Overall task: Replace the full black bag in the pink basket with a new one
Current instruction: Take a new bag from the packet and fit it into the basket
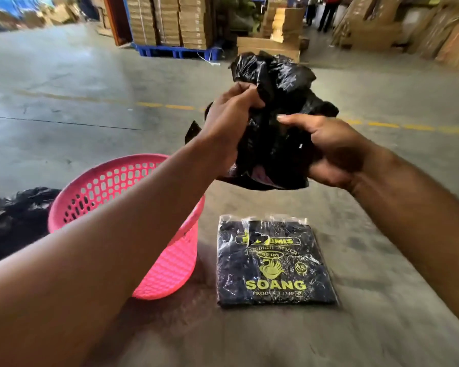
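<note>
Pack of bags (274, 260) beside pink basket (122, 205), left forearm (112, 234) across it.

Daylit warehouse interior, evenly bright, the light entering from the far end — the concrete floor (64, 83) carries a pale sheen there. Soft shadow pools under the forearms in the lower foreground. Glare streaks the clear wrap of the pack of black bags (274, 263), whose print is still partly legible. Wide-angle distortion bends the frame edges; the stacked cartons (170, 19) at the top are blurred — lower corners smear.
</note>
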Available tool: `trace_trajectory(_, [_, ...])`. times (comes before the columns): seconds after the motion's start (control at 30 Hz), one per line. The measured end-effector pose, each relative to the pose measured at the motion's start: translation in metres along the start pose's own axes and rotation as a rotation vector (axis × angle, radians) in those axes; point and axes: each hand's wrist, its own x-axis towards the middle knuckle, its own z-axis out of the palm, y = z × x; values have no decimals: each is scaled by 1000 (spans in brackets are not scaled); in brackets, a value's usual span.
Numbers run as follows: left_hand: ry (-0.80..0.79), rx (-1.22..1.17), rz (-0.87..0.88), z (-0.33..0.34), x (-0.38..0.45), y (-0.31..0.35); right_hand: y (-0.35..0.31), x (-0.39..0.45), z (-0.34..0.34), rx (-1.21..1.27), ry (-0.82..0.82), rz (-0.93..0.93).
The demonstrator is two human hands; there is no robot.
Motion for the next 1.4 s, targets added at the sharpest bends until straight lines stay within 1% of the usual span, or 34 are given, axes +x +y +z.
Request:
trace_trajectory(0.1, [149, 14, 32, -25, 8, 43, -24, 18, 54, -92, -67, -41])
trace_trajectory(0.2, [267, 7, -46, -65, 8, 76, -34, 41, 104, -200, -123, -51])
trace_trajectory(0.27, [336, -6, -48, -92, 8, 87, -32, 55, 131, -226, -165, -38])
trace_trajectory(0.33, [438, 18, -63, -119, 2, 89, -22, 66, 155, -238, -221, -4])
trace_trajectory(0.4, [508, 16, -73, -145, -8, 82, -2, 77, 176, -250, -263, 51])
trace_trajectory(0.43, [516, 6, -92, -155, -13, 74, 12, 83, 183, -261, -267, 81])
trace_trajectory(0.53, [483, -50, -153, -186, -31, 37, 65, 95, 198, -265, -263, 149])
trace_trajectory(0.63, [532, 26, -263, -225, -41, -14, 120, 101, 202, -156, -232, 219])
trace_trajectory(0.7, [556, 157, -317, -265, -39, -50, 148, 103, 200, -85, -233, 275])
trace_trajectory(0.77, [518, 371, -401, -298, -39, -76, 167, 112, 195, -97, -144, 260])
trace_trajectory(0.8, [508, 437, -401, -308, -41, -82, 176, 120, 191, -124, -82, 236])
trace_trajectory(0.87, [515, 511, -395, -314, -52, -77, 191, 141, 181, -212, 53, 182])
trace_trajectory(0.9, [527, 507, -395, -313, -56, -72, 196, 150, 176, -238, 84, 170])
trace_trajectory(0.97, [495, 437, -433, -318, -58, -66, 198, 159, 172, -169, 55, 186])
trace_trajectory(1.07, [369, 340, -581, -325, -53, -67, 187, 158, 179, -21, -74, 288])
trace_trajectory(1.13, [337, 323, -609, -323, -49, -66, 184, 157, 182, -32, -124, 302])
trace_trajectory(1.2, [331, 381, -504, -318, -45, -61, 185, 158, 184, -172, -110, 196])
trace_trajectory(1.27, [315, 524, -349, -321, -42, -51, 182, 158, 182, -340, -129, 30])
trace_trajectory(1.33, [244, 699, -239, -329, -47, -32, 169, 155, 175, -440, -223, -110])
trace_trajectory(1.4, [141, 853, -180, -341, -58, -17, 145, 146, 162, -553, -325, -201])
